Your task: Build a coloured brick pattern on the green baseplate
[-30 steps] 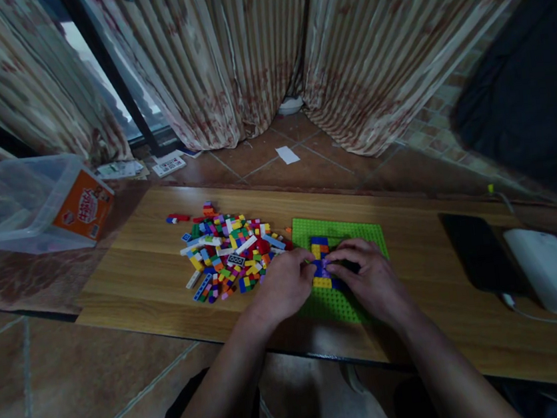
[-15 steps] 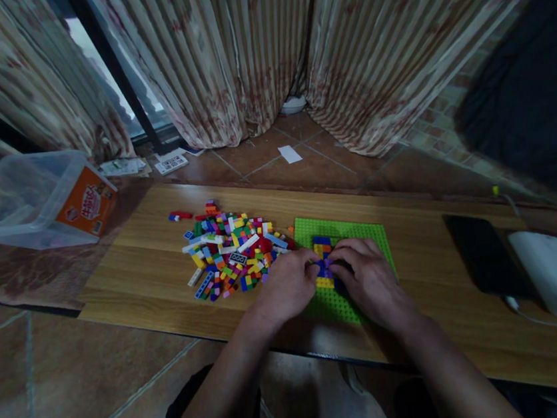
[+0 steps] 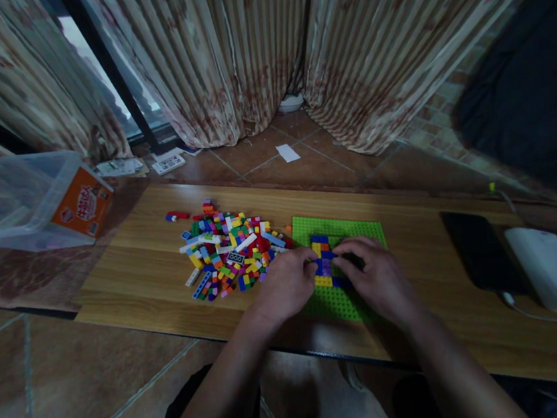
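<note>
On a green studded baseplate (image 3: 355, 226) lies a small build of toy bricks (image 3: 324, 281), in blue, yellow, orange and purple. My left hand (image 3: 289, 280) is at its left side, thumb and forefinger closed on the end of a blue brick. At the right side my right hand (image 3: 372, 272) pinches the other end of a blue brick (image 3: 328, 255) that lies across the build. Fingertips partly cover these ends. The purple brick (image 3: 326, 267) shows between the two hands.
A loose heap of mixed bricks (image 3: 233, 251) spreads over the wooden table (image 3: 129, 266) left of the baseplate. To the right lie a black phone (image 3: 481, 249) and a white device with a cable (image 3: 549, 265). A clear plastic bin (image 3: 20, 198) stands at far left.
My right fingers have drawn slightly right and up from the middle of the build, uncovering the purple brick. My left hand stays nearly in place. The view has shifted slightly.
</note>
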The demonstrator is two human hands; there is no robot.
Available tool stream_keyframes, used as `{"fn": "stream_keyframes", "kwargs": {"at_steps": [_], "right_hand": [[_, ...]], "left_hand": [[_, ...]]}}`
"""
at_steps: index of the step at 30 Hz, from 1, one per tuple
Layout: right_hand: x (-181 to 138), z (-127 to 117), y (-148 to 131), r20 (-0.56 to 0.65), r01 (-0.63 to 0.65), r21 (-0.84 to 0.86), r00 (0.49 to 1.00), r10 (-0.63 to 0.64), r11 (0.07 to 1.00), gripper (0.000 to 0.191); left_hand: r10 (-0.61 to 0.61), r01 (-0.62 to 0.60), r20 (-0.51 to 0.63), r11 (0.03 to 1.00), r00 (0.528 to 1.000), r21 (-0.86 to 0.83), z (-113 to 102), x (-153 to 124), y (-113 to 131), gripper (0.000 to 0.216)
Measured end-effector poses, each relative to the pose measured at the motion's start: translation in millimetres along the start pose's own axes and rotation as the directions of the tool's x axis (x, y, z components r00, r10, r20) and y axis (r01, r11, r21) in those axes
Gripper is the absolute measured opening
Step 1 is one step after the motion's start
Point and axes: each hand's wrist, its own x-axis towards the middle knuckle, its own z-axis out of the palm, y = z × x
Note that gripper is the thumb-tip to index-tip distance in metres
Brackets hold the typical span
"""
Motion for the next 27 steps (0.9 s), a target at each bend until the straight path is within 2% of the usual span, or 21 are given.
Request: {"fn": "stream_keyframes", "kwargs": {"at_steps": [4, 12, 23, 27], "right_hand": [[1.1, 1.8, 2.1, -0.012, -0.138, 0.059, 0.990, 0.139, 0.989, 0.007], [4.0, 7.4, 2.4, 0.022, -0.212, 0.080, 0.977, 0.211, 0.974, 0.007], [8.4, 9.0, -1.2, 0.010, -0.291, 0.114, 0.956, 0.292, 0.950, 0.006], [10.4, 10.4, -2.6, 0.005, -0.303, 0.135, 0.952, 0.305, 0.943, 0.004]], "left_hand": [[-0.052, 0.051, -0.043, 0.999, 0.998, -0.010, 5.2, 2.9, 0.6, 0.017], [-0.109, 0.116, -0.134, 0.992, 0.985, 0.044, 15.9, 10.1, 5.8, 0.004], [-0.206, 0.202, -0.097, 0.978, 0.974, -0.052, 14.9, 21.1, 7.5, 0.005], [-0.199, 0.194, -0.091, 0.979, 0.976, -0.063, 15.8, 24.3, 6.6, 0.006]]}}
